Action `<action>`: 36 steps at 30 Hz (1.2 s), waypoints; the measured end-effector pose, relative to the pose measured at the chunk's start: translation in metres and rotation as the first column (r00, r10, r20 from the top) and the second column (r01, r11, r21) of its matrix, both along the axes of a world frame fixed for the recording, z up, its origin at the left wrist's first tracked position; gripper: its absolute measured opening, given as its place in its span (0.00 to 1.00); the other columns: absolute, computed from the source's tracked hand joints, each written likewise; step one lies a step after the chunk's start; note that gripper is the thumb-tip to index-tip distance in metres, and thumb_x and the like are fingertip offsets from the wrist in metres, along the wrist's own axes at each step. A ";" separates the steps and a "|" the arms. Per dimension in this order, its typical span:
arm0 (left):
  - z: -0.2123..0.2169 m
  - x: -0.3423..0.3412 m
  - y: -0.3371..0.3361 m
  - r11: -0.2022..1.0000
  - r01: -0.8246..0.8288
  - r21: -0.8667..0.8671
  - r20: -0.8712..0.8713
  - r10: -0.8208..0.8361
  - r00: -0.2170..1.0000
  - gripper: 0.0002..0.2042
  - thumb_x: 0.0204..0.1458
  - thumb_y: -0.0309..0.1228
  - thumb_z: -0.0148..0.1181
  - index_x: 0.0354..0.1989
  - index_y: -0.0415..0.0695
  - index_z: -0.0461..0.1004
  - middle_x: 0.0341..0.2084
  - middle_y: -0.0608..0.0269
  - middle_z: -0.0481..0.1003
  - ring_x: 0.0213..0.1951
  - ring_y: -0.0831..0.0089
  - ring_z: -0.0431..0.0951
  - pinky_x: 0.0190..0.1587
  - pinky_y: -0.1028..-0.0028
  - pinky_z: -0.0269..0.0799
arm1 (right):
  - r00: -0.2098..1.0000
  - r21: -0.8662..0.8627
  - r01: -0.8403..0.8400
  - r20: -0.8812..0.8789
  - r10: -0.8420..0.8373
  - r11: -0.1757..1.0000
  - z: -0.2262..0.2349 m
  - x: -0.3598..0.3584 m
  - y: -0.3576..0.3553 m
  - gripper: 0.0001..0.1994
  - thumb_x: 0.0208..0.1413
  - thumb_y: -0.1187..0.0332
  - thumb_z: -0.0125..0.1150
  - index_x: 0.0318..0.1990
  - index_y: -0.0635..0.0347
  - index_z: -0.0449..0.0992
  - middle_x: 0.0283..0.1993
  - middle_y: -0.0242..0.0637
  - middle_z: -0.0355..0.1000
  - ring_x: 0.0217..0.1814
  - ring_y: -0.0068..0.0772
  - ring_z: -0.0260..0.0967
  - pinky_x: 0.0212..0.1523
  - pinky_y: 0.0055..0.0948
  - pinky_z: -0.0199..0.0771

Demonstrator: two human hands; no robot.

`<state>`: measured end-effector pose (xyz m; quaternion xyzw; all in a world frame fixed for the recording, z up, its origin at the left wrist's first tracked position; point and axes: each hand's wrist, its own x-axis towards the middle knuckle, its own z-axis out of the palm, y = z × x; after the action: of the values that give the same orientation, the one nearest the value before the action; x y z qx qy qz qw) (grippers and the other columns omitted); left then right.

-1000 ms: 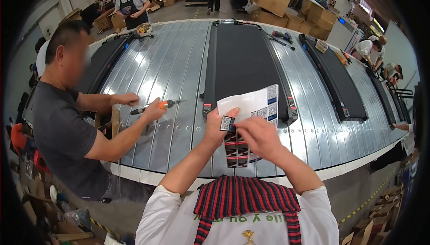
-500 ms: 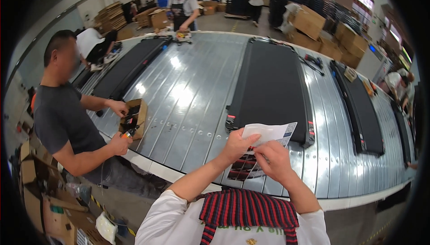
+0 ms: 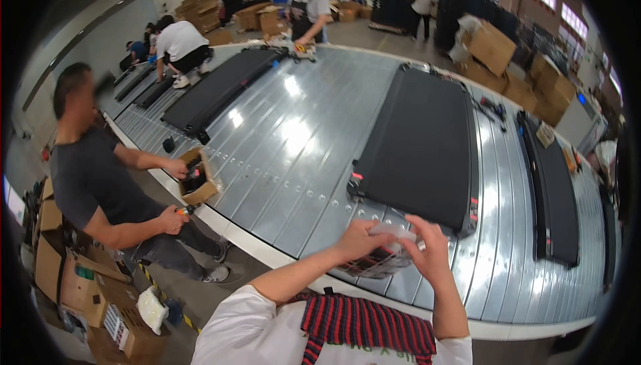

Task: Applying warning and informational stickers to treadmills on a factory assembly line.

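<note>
A printed sheet, with a white side and a dark picture side, is held up in front of my chest, bent over between my hands. My left hand grips its left part, thumb across the top. On the other side, my right hand pinches the upper right edge between thumb and fingers. Just beyond the hands, a wide flat black panel with red-marked corner pieces lies on the ribbed metal table. Whether the sheet has several layers, I cannot tell.
More black panels lie left and right. A co-worker at left holds a tool by a small open carton; another person works at the far edge. Someone crouches on the table. Cartons stand lower left.
The sheet has folded over and sunk lower between my hands. My right hand has moved to its upper edge. The whole view has swung left, and the co-worker's tool has dropped away from the carton.
</note>
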<state>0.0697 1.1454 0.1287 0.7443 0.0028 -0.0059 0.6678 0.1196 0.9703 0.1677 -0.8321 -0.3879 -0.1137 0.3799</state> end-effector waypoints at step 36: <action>-0.098 -0.003 0.248 0.909 0.223 0.353 0.040 -0.252 0.967 0.16 0.47 0.43 0.52 0.32 0.42 0.73 0.22 0.50 0.72 0.26 0.56 0.72 0.30 0.69 0.66 | 0.943 0.247 0.289 -0.238 -0.231 0.925 -0.034 -0.013 0.193 0.10 0.42 0.76 0.58 0.36 0.65 0.70 0.34 0.36 0.66 0.33 0.26 0.63 0.32 0.22 0.65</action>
<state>0.0669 1.3931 0.0310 0.8443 -0.1152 -0.0548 0.5205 0.1070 1.1634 0.1336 -0.8219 -0.2124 -0.1305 0.5122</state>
